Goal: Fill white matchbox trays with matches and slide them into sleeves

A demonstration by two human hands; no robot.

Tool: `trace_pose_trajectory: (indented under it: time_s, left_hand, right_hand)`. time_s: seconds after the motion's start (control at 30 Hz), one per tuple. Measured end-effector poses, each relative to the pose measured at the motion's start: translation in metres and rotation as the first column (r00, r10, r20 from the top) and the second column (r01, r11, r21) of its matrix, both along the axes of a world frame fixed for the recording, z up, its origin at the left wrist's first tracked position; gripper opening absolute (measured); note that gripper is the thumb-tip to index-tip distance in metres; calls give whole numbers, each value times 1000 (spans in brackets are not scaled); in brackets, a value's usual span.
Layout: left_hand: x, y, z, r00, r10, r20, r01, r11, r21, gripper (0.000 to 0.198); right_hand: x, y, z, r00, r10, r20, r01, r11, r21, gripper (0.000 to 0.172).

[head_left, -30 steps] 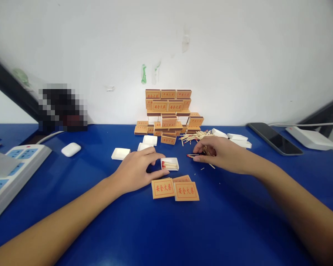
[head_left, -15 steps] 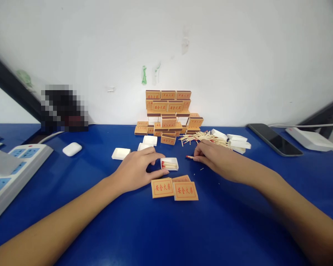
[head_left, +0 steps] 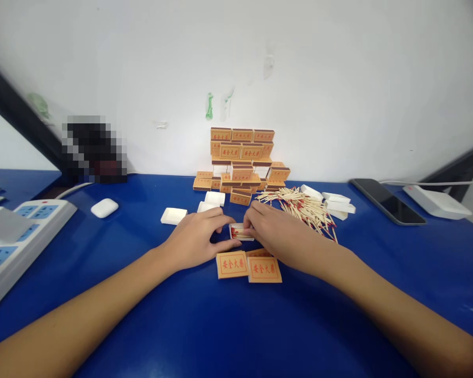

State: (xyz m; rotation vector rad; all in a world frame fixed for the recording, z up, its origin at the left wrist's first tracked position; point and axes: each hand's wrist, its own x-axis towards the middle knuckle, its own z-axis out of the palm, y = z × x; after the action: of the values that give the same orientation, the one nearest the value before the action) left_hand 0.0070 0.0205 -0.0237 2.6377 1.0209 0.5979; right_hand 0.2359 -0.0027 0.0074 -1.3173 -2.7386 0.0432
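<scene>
A small white matchbox tray (head_left: 232,231) with red-tipped matches (head_left: 238,232) in it lies on the blue table. My left hand (head_left: 199,237) steadies the tray's left end between thumb and fingers. At the tray's right side, my right hand (head_left: 274,231) is closed in a pinch, its fingertips over the matches inside; the matches it pinches are mostly hidden. Just in front lie a few orange matchbox sleeves (head_left: 265,269) with red lettering. Behind my right hand spreads a heap of loose matches (head_left: 305,207).
Orange matchboxes (head_left: 241,152) are stacked against the wall. White trays (head_left: 174,216) lie left of my hands, more white trays (head_left: 339,202) to the right. A phone (head_left: 386,200), a white box (head_left: 437,202), a white earphone case (head_left: 104,208) and a power strip (head_left: 27,231) flank them.
My right hand has moved left from beside the match heap to the tray, bringing the matches it pinched. My left hand has stayed at the tray. The view has shifted slightly.
</scene>
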Motion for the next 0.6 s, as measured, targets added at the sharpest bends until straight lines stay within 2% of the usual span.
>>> trace_pose_trajectory:
  time_s: [0.1, 0.3, 0.47, 0.6]
  left_hand:
    - [0, 0, 0, 1000, 0, -3, 0, 1000, -1, 34]
    - [-1, -1, 0, 1000, 2, 5, -2, 1000, -5, 33]
    - [-1, 0, -1, 1000, -1, 17, 2, 1000, -21, 34]
    - [-1, 0, -1, 1000, 9, 14, -9, 1000, -20, 33]
  right_hand:
    - [-4, 1, 1, 998, -45, -40, 44, 999, -32, 15]
    - [6, 3, 6, 953, -79, -293, 27, 983, -179, 12]
    - [27, 4, 5, 947, -110, -301, 65, 985, -157, 7]
    - [27, 2, -1, 937, -75, -341, 33, 992, -125, 9]
